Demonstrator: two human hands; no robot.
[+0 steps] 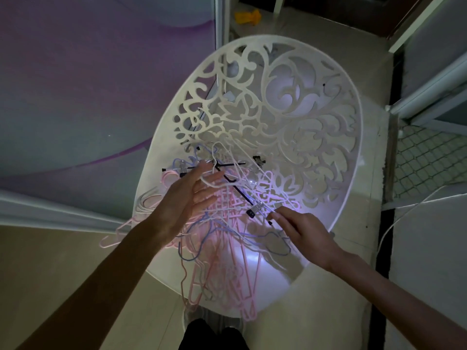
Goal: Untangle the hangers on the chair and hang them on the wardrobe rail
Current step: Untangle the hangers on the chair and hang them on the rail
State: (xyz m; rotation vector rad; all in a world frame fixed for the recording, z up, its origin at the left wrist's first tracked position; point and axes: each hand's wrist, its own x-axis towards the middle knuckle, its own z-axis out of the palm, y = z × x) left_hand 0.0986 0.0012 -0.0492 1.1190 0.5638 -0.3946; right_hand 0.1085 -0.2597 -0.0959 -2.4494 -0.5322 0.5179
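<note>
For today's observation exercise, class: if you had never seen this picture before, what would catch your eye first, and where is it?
The eye lands first on the white chair with its ornate cut-out scroll back, filling the centre. Next comes the tangled heap of pink, blue and white hangers on its seat, crossed by a black clip hanger. Two bare hands reach in: the left hand spread open over the pile, the right hand fingering a metal clip.

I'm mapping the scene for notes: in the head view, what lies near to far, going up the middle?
Dark trouser legs → tangled hangers → black clip hanger → chair's cut-out backrest → yellow object on the floor.
</note>
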